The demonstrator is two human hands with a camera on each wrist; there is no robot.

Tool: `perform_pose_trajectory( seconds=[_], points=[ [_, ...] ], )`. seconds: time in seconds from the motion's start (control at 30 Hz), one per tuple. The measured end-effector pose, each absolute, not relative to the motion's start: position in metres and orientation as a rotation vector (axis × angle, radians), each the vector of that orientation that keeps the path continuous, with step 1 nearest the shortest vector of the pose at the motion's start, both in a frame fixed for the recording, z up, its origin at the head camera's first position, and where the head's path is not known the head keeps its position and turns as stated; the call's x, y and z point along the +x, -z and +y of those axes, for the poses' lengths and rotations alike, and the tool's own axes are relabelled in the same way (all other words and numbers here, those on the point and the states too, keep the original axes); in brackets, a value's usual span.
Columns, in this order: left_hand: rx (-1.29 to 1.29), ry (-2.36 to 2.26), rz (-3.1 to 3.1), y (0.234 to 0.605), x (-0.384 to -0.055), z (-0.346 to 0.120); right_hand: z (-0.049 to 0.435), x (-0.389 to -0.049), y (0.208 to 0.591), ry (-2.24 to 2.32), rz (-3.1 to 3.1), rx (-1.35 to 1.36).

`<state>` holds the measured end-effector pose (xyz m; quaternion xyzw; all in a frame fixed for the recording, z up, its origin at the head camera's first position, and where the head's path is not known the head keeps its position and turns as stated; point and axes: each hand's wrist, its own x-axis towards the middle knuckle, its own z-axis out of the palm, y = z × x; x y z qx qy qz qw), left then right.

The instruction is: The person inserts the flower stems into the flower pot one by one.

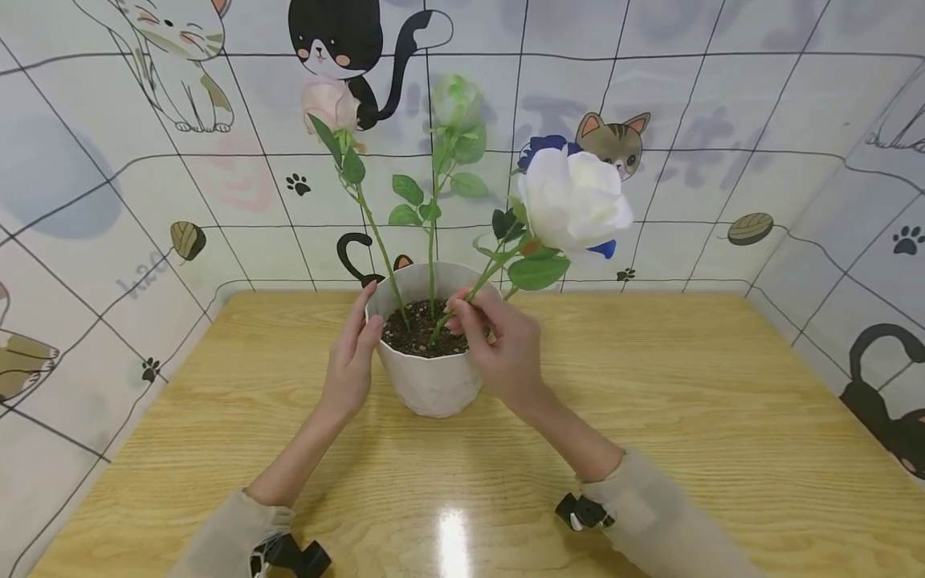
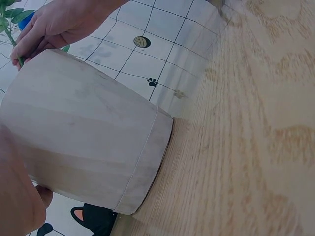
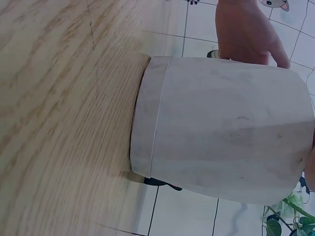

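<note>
A white flower pot (image 1: 430, 384) filled with dark soil (image 1: 415, 341) stands on the table. My left hand (image 1: 350, 361) rests against the pot's left side, fingers extended along the wall up to the rim. My right hand (image 1: 506, 341) pinches the green stem of a white rose (image 1: 574, 201) over the right part of the pot; the stem's lower end meets the soil and the bloom leans right. A pink rose (image 1: 331, 104) and a pale green rose (image 1: 457, 103) rise from the soil. Behind the white bloom, a blue rose (image 1: 545, 148) is mostly hidden.
The wooden table (image 1: 650, 385) runs back to a wall covering (image 1: 694, 185) printed with cats and grid lines, which also lines both sides. Black wrist cameras (image 1: 584, 510) are strapped at the sleeves. Leaves (image 1: 470, 185) spread above the pot.
</note>
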<state>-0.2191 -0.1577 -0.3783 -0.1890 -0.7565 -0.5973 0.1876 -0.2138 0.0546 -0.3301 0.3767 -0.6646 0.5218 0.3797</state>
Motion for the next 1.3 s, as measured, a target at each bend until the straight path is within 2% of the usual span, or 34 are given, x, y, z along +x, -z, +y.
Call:
perform_pose_trajectory(
  seconds=[0.6,1.03,1.3],
  points=[
    [-0.508,1.662,-2.148,0.379,-0.218,-0.160,0.068,-0.209,0.331,-1.276,-1.777,0.923],
    [-0.514,1.682,-2.137,0.380,-0.216,-0.159,0.083,-0.205,0.341,-1.582,-1.745,0.970],
    [-0.495,1.658,-2.154,0.379,-0.217,-0.160,0.089,-0.201,0.343,-1.361,-1.787,0.906]
  ],
)
